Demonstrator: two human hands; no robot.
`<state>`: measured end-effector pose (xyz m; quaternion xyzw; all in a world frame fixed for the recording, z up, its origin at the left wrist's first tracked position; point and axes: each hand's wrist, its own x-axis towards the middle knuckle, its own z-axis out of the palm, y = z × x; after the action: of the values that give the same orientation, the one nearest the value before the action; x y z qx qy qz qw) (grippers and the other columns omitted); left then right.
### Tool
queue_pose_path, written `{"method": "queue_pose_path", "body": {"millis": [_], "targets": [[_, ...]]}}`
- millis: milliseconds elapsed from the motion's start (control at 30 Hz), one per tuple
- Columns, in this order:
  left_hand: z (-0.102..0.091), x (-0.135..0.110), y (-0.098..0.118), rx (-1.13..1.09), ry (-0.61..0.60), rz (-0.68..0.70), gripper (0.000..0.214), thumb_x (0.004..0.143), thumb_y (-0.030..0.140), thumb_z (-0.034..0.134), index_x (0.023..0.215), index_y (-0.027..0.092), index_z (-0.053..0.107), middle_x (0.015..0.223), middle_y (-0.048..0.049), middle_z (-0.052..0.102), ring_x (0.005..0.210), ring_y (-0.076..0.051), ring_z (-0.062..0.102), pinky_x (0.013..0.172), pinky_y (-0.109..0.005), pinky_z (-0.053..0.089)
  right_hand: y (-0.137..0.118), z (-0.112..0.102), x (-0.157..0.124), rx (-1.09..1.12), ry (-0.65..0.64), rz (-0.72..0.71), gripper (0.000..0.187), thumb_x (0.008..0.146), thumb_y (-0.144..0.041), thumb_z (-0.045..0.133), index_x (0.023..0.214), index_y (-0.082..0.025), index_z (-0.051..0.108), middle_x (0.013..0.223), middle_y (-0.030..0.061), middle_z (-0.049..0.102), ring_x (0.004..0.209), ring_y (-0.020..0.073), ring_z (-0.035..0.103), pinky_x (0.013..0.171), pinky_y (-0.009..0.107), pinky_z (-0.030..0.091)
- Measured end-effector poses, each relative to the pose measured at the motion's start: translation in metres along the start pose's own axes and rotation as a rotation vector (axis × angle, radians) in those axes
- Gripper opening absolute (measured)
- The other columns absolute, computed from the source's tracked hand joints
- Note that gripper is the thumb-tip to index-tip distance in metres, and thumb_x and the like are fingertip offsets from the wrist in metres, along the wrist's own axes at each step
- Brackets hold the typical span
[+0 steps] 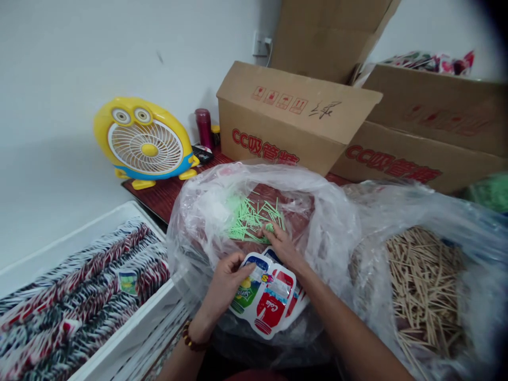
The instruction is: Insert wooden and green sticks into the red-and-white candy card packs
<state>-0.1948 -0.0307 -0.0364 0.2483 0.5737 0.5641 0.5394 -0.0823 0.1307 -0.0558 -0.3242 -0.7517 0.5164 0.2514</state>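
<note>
My left hand [225,286] grips a stack of flat printed packets [266,297] with bottle pictures and the words Sprite and Cola, thumb on top. My right hand [279,244] reaches into a clear plastic bag [317,211], fingertips pinched in a pile of thin green sticks [250,219]. The packets rest on the bag's near edge, just below the right hand. A bead bracelet [190,338] circles the left wrist.
A second clear bag to the right holds tan sticks [424,286]. A white tray [115,344] at left is full of finished striped packets [79,296]. Behind stand a yellow desk fan [145,140], a red flask [203,127] and cardboard boxes [293,116].
</note>
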Motion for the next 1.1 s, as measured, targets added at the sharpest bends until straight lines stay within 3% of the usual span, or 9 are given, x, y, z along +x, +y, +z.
{"method": "queue_pose_path", "body": {"millis": [100,233,367,500,667,833,967,1033,1100], "targets": [[0.0,0.003,-0.001,0.03,0.025,-0.009,0.029,0.073,0.042,0.07,0.074,0.015,0.061,0.063,0.0017,0.063,0.055,-0.012,0.057,0.051,-0.021,0.043,0.002,-0.003,0.006,0.146,0.092,0.011,0.025,0.087,-0.044,0.046,0.087,-0.021,0.055,0.086,0.0039,0.067,0.087,0.0198,0.06,0.083,0.035,0.044],[0.005,0.009,0.0,0.04,0.007,-0.039,0.029,0.072,0.042,0.071,0.071,0.015,0.061,0.061,0.0015,0.064,0.051,-0.012,0.056,0.048,-0.021,0.042,-0.013,-0.009,0.007,0.599,0.271,0.048,0.024,0.082,-0.045,0.054,0.092,-0.024,0.051,0.081,0.0022,0.064,0.081,0.0215,0.063,0.073,0.037,0.049],[0.009,0.017,0.002,0.055,-0.038,-0.034,0.028,0.072,0.042,0.071,0.077,0.014,0.065,0.064,-0.0007,0.067,0.055,-0.015,0.06,0.05,-0.023,0.044,-0.036,-0.011,-0.008,0.837,0.243,0.112,0.022,0.079,-0.037,0.06,0.093,-0.024,0.05,0.082,0.0029,0.063,0.081,0.0219,0.065,0.07,0.037,0.052],[0.008,0.019,0.01,0.033,-0.098,-0.053,0.028,0.071,0.04,0.072,0.079,0.014,0.066,0.065,-0.0019,0.068,0.055,-0.015,0.061,0.051,-0.024,0.045,-0.045,-0.019,-0.03,0.728,0.162,0.123,0.02,0.083,-0.039,0.056,0.093,-0.024,0.048,0.082,0.0018,0.063,0.074,0.0197,0.063,0.064,0.033,0.05],[0.008,0.018,0.021,0.029,-0.16,-0.079,0.023,0.07,0.034,0.074,0.07,0.014,0.063,0.062,0.001,0.064,0.05,-0.01,0.056,0.05,-0.021,0.043,-0.049,-0.031,-0.051,0.092,-0.121,-0.005,0.016,0.09,-0.035,0.046,0.084,-0.021,0.052,0.077,-0.0001,0.059,0.069,0.0151,0.054,0.064,0.027,0.042],[0.014,0.02,0.024,0.187,-0.215,-0.01,0.023,0.074,0.032,0.069,0.064,0.015,0.058,0.058,0.0039,0.056,0.05,-0.008,0.048,0.048,-0.019,0.037,-0.054,-0.029,-0.058,-0.317,-0.197,-0.134,0.012,0.092,-0.028,0.04,0.085,-0.021,0.046,0.074,-0.0003,0.054,0.067,0.0148,0.05,0.06,0.026,0.033],[0.018,0.016,0.027,0.289,-0.285,0.038,0.028,0.077,0.037,0.066,0.064,0.014,0.057,0.058,0.0039,0.052,0.051,-0.008,0.043,0.048,-0.019,0.034,-0.058,-0.034,-0.064,-0.25,-0.196,-0.104,0.009,0.091,-0.026,0.044,0.085,-0.021,0.046,0.072,-0.0014,0.053,0.065,0.014,0.049,0.059,0.026,0.032],[0.02,0.013,0.029,0.316,-0.326,0.067,0.029,0.08,0.039,0.063,0.067,0.014,0.059,0.059,0.0035,0.05,0.052,-0.008,0.042,0.049,-0.019,0.033,-0.062,-0.039,-0.069,-0.059,-0.114,-0.061,0.012,0.091,-0.028,0.046,0.081,-0.021,0.048,0.072,-0.0016,0.054,0.065,0.0133,0.05,0.06,0.025,0.035],[0.021,0.01,0.029,0.35,-0.347,0.12,0.031,0.082,0.04,0.06,0.066,0.014,0.058,0.061,0.0031,0.048,0.055,-0.008,0.039,0.049,-0.019,0.031,-0.067,-0.042,-0.073,0.253,0.05,-0.02,0.014,0.092,-0.031,0.046,0.082,-0.022,0.05,0.073,-0.0018,0.056,0.065,0.0126,0.052,0.061,0.025,0.039]]}}
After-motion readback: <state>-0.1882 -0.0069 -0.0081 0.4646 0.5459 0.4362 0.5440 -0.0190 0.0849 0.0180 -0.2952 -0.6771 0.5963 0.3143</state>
